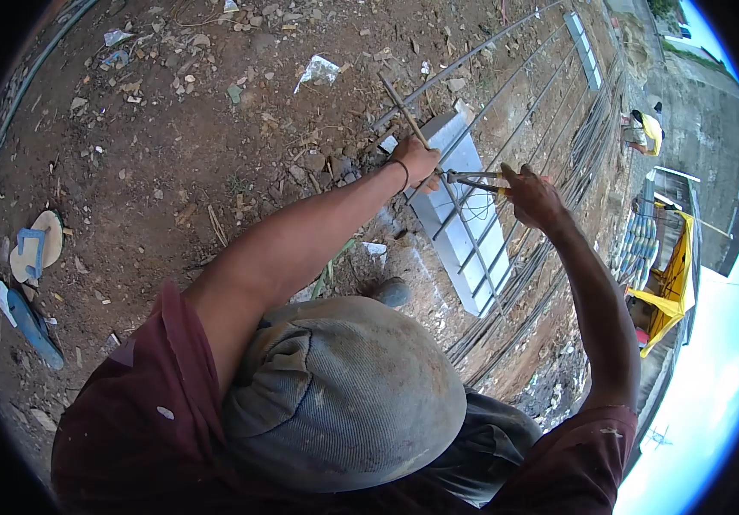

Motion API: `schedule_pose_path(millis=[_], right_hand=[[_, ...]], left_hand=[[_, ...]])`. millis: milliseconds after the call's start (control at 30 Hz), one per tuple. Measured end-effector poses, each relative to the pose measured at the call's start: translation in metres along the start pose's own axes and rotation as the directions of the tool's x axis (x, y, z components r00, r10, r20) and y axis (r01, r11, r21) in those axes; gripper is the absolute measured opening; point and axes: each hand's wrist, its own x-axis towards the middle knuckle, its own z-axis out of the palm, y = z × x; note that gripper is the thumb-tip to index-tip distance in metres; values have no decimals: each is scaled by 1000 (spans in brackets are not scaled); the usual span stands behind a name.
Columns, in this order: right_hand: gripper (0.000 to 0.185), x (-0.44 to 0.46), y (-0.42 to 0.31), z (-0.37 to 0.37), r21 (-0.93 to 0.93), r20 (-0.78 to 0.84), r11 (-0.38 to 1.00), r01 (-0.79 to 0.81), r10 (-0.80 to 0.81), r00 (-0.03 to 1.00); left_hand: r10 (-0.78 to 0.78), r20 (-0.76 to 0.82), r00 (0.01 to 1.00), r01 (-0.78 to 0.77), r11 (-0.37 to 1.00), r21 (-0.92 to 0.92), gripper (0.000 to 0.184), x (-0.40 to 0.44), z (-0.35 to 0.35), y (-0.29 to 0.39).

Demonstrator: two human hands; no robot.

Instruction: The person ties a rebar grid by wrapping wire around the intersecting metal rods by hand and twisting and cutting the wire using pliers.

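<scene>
Fingers of the left hand (416, 163) curled shut round a thin brown rod (402, 106) | right hand's (534, 199) closed on yellow-handled metal pincers (474, 175) — tips at dark steel bars (470, 233) over a pale grey block (451, 251) | both arms reaching forward

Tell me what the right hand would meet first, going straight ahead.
With its pliers leading, the right hand would probably meet the steel bar at their tips; the left hand looks just beyond, depth unclear.
</scene>
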Motion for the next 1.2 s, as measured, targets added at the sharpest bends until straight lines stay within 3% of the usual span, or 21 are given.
schedule_pose_path(millis=[167, 300, 367, 467, 500, 567, 767, 900, 967, 1033, 1100, 1133, 1200], right_hand=[[27, 1, -3, -1, -43, -26, 999, 20, -21, 999], [25, -1, -8, -16, -93, -50, 996, -10, 5, 999], [29, -5, -10, -19, -331, -143, 942, 55, -107, 984], [28, -12, -16, -23, -409, -206, 908, 89, -186, 961], [28, -12, -21, -27, -408, -202, 908, 90, -187, 961], [26, -9, -29, -38, -242, 14, 970, -2, 5, 1000], [21, -9, -25, -33, -280, -12, 958, 55, -61, 998], [22, -11, -34, -45, -302, -55, 953, 20, -39, 998], [22, -7, -42, -71, -292, 29, 953, 86, -81, 996], [18, 6, -64, -102, -482, -10, 867, 129, -152, 988], [16, 13, -99, -132, -728, 58, 664, 171, -190, 980], [16, 15, -92, -127, -720, 52, 674, 164, -184, 982], [14, 22, -64, -109, -496, 18, 845, 199, -219, 976]], left_hand=[[2, -13, 1000, -2, 1000, 6, 32, 3, 1, -2], [-1, -6, 1000, 1, 1000, 22, 32, 2, 0, -1], [3, -6, 1000, -2, 999, 36, 33, 1, -2, 0], [-2, 30, 1000, 2, 1000, 4, 33, 3, -5, -2], [0, 28, 1000, 0, 1000, 4, 33, 4, -4, -3], [2, 28, 1000, -2, 1000, 8, 33, 7, -3, -5], [-64, 130, 989, 81, 988, -130, 34, 20, -8, -14], [28, -2, 1000, -28, 1000, 6, 34, -4, -2, 0], [42, -21, 999, -41, 999, 26, 33, -7, -2, 3], [39, 24, 999, -40, 998, 50, 33, -6, -4, 3], [4, 50, 999, -4, 1000, 7, 32, -6, -2, 0], [-14, 61, 998, 17, 999, -46, 32, -4, -4, 2], [-4, 50, 999, 4, 1000, -2, 32, -5, -6, 6]])
